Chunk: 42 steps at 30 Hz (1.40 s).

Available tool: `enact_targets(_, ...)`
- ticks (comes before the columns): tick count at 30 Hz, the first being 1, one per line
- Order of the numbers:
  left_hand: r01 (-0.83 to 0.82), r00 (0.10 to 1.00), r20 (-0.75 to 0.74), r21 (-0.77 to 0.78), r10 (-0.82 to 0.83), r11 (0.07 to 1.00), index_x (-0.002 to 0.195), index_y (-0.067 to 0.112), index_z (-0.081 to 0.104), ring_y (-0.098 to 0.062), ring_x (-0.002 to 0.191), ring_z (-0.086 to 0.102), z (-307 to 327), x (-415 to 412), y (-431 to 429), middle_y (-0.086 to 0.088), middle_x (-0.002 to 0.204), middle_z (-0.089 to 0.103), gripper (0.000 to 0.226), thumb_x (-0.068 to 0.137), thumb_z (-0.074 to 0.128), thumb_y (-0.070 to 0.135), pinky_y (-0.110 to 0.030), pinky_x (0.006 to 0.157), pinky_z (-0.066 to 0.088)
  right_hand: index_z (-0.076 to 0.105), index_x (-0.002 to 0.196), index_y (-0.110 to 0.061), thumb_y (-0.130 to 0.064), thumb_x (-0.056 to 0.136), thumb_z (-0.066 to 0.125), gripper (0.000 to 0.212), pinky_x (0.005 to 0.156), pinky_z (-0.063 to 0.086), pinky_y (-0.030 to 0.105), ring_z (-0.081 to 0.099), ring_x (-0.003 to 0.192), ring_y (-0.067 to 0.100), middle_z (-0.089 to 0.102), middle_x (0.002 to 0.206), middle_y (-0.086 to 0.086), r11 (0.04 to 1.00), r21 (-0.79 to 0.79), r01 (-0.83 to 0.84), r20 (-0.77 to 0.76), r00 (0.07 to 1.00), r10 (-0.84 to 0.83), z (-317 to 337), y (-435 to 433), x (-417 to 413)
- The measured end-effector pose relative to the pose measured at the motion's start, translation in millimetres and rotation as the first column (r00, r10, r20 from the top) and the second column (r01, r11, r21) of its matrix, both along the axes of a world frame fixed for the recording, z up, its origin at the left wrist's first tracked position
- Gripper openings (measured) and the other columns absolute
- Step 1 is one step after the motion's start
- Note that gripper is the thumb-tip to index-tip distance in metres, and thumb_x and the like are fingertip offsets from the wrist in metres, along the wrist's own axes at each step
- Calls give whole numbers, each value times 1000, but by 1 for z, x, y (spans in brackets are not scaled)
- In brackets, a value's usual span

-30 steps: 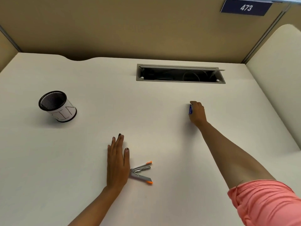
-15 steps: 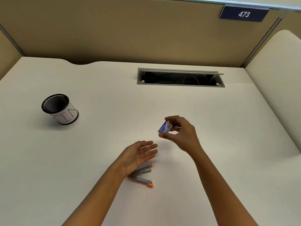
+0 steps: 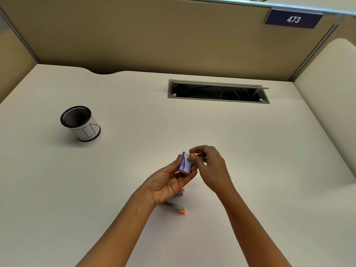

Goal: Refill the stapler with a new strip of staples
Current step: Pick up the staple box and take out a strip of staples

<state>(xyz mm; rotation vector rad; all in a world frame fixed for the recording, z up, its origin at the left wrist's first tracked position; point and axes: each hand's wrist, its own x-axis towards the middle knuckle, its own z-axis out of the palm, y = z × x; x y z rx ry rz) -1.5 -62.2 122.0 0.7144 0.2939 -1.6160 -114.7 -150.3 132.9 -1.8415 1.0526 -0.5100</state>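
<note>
Hands are meeting above the tabletop [image 3: 250, 151]; left hand [image 3: 165, 182] is cradling a staple box [image 3: 185, 164]; right hand [image 3: 210, 166] is pinching its top; stapler [image 3: 176, 206] is lying open beneath, near the front edge.

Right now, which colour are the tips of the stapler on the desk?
Orange, on the stapler, seen in the head view.

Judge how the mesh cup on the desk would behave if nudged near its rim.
The cup would probably tip easily: it looks empty and stands taller than its base. Open mesh suggests it is light. Once on its side, its round wall would likely let it roll across the desk.
</note>
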Motion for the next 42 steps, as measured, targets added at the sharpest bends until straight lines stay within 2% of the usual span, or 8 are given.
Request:
enact_targets(6,12,999,-46,-11,-13,1000,92,-9,71,-31,85,73,10,-8,7,-24,97,71,26,77,66,11,-42,76,60,65,89,-23,-26,92,61,6,75,45,14,59,87,2,58,104,-3,998,61,15,-34,999,-13,2,3,-1)
enact_targets(10,-10,994,-106,-23,7,1000,96,-8,69,-32,83,73,14,-12,9,-24,97,71,26,79,64,10,-44,77,59,68,90,-15,-31,93,59,18,68,40,8,55,80,-5,56,94,-7,998,52,24,-73,997,-20,7,4,1)
enact_targets(13,-3,996,-91,-17,1,1000,87,-8,73,-31,80,73,18,-13,9,-22,94,72,24,77,65,12,-44,79,56,71,85,-9,-32,93,58,27,68,43,14,58,79,3,58,84,-12,998,63,21,-75,997,-16,12,5,1)
enact_targets(18,-28,994,-111,-10,27,1000,87,-8,71,-32,77,73,23,-15,10,-23,92,72,23,80,64,13,-45,78,56,73,88,-10,-32,93,60,26,72,47,23,63,85,12,64,86,-6,995,99,33,-57,998,-27,15,7,1)
enact_targets(21,-66,990,-127,-19,63,998,92,-5,68,-31,76,73,25,-16,10,-22,89,72,22,88,60,14,-43,79,56,66,99,-21,-30,89,64,14,78,51,26,65,93,15,65,105,1,984,159,75,32,996,-81,10,14,1)
enact_targets(29,-230,960,-182,-85,212,969,116,-7,59,-29,80,73,22,-11,14,-21,102,70,36,91,54,19,-35,75,58,72,97,-22,-15,87,68,13,84,42,13,57,101,10,60,103,-2,924,-347,160,146,983,-115,12,51,-12)
enact_targets(35,-182,979,-114,-102,170,978,123,-2,57,-22,82,73,22,-12,17,-13,110,66,41,91,51,24,-21,48,53,73,93,-19,-9,78,77,19,83,41,8,58,101,9,59,102,-3,911,-390,136,156,985,-80,8,73,-19)
enact_targets(42,-194,981,-54,-135,188,972,120,-3,58,-21,81,73,24,-16,19,-12,110,66,39,95,47,25,-26,57,58,71,81,-15,-16,79,77,7,77,40,7,60,93,11,60,94,-5,901,-374,219,185,970,-158,10,81,-20)
